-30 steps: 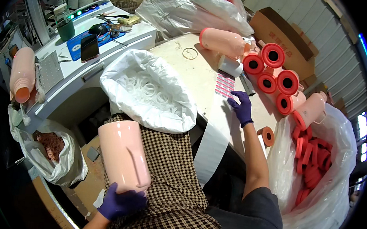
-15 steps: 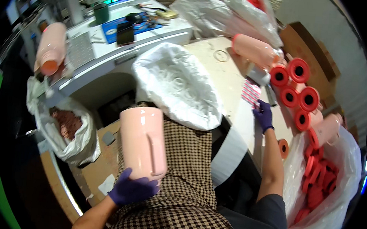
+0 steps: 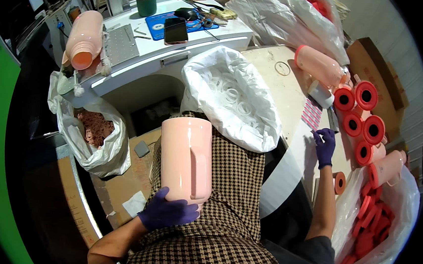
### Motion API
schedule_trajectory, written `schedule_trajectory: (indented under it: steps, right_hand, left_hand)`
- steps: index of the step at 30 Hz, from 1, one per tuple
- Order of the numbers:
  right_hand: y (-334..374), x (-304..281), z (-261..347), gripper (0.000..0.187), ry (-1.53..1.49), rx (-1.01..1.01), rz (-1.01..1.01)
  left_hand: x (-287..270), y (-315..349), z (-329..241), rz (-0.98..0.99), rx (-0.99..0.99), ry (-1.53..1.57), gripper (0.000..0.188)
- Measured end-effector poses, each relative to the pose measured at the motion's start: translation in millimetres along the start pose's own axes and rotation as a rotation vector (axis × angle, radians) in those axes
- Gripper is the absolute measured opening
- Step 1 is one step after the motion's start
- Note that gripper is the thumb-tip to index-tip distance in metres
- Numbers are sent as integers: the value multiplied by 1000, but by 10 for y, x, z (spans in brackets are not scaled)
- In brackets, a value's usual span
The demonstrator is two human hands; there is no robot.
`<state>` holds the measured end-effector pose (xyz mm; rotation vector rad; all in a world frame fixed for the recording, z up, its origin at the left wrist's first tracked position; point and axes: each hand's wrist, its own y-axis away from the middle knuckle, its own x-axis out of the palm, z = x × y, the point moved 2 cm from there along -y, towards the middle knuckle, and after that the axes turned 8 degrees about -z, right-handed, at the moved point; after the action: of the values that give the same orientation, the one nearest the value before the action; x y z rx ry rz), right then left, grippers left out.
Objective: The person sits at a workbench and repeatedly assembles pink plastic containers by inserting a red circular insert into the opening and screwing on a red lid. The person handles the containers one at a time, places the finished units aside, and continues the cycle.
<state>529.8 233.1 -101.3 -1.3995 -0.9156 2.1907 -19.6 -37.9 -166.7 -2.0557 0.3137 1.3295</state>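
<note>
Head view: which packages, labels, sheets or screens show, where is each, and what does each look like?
Label sheet: flat on the table beside the right hand; pink-and-white grid.
Phone: on the white bench at top; dark blank screen, lying flat.
Cardboard box: upper right, brown, open.
White bag: centre, open, holding white rings.
Clear bag: lower right, holding red lids.
Pink jug: on the lap, held at its base by the left hand; no label visible.
</note>
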Motion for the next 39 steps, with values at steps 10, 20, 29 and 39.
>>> schedule_trajectory:
  steps: [10, 20, 29, 39]
  right_hand:
    - [-223, 578, 3226, 19, -946, 196, 739]
    - [-241, 948, 3535, 19, -1065, 373, 1016]
    - [-196, 1520, 3287, 82, -648, 128, 690]
    - [-1205, 1709, 5702, 51, -639, -898, 177]
  left_hand:
    - [144, 4, 67, -45, 1348, -2531, 68]
    - [-104, -50, -42, -178, 994, -2182, 53]
    - [-804, -218, -80, -102, 282, -133, 55]
    - [-1730, 1614, -231, -1469, -1244, 273, 59]
